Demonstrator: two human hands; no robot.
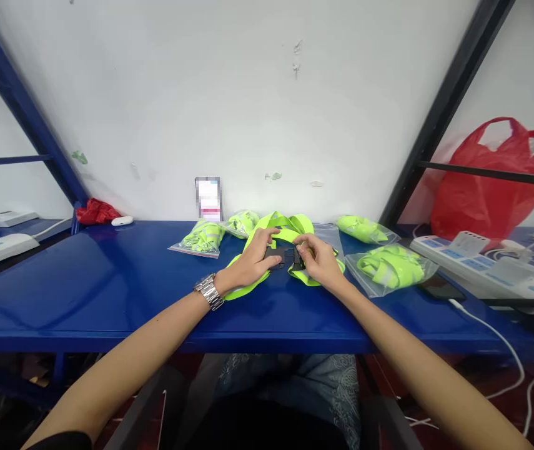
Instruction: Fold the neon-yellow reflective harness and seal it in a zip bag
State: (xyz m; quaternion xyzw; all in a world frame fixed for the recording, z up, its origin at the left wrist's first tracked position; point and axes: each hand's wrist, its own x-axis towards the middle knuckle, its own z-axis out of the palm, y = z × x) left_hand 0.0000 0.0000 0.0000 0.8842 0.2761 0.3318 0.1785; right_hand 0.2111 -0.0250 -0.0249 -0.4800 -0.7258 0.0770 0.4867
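Observation:
Neon-yellow straps (290, 222), perhaps a reflective belt or harness, lie in loops on the blue table around both hands. My left hand (252, 259), with a metal watch at the wrist, is closed on one half of a black plastic buckle (273, 255). My right hand (316, 256) pinches the other black buckle half (298, 257), its fingertips partly covering it. The two halves sit close together; whether they are joined I cannot tell. A flat clear plastic bag (331, 234) lies behind my right hand.
Bagged neon-yellow straps lie left (205, 237) and right (391, 269) of the hands. A lit phone (209, 199) leans against the wall. At right are a dark phone (442, 287) on a cable, a power strip (486, 265) and a red bag (491, 181).

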